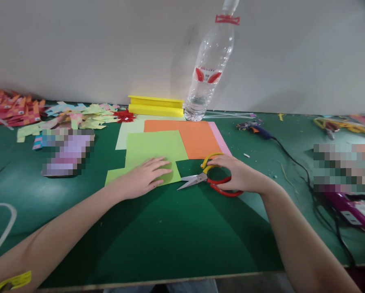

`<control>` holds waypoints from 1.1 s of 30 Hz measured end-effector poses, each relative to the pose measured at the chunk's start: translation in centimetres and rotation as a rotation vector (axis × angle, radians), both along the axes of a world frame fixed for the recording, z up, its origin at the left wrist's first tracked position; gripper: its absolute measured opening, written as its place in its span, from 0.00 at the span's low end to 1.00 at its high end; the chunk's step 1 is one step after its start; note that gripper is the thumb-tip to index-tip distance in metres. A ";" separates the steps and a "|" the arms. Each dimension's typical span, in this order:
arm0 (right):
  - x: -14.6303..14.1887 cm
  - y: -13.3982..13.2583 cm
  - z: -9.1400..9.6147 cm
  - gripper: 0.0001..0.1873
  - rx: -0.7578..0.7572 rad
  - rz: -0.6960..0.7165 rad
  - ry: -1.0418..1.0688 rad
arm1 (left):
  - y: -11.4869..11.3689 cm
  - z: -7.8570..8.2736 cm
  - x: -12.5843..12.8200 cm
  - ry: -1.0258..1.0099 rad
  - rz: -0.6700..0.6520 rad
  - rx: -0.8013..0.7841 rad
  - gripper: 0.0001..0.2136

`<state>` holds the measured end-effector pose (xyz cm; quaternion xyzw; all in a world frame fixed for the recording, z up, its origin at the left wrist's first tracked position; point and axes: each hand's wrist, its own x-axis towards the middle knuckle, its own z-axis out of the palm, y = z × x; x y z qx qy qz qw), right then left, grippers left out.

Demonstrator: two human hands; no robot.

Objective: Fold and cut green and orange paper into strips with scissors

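My left hand lies flat with fingers stretched over light green paper, which seems to be in more than one piece. Scissors with one yellow and one red handle are in my right hand, whose thumb and fingers are at the loops. Their blades are partly apart and point left, the tips close to the green paper's right edge. Beneath the green paper, an orange sheet shows, along with a pink sheet at its right and a pale green sheet at the left.
Behind the papers stand a clear plastic bottle and a yellow folded strip. A phone and heaped paper strips lie left. On the right are a blue-handled tool with a black cord and a purple device.
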<state>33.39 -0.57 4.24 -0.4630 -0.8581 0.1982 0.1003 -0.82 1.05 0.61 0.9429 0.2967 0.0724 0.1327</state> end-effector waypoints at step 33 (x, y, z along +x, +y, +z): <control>-1.8 0.9 0.0 0.26 -0.032 0.081 -0.056 | 3.2 -0.1 0.4 -0.005 -0.143 -0.058 0.20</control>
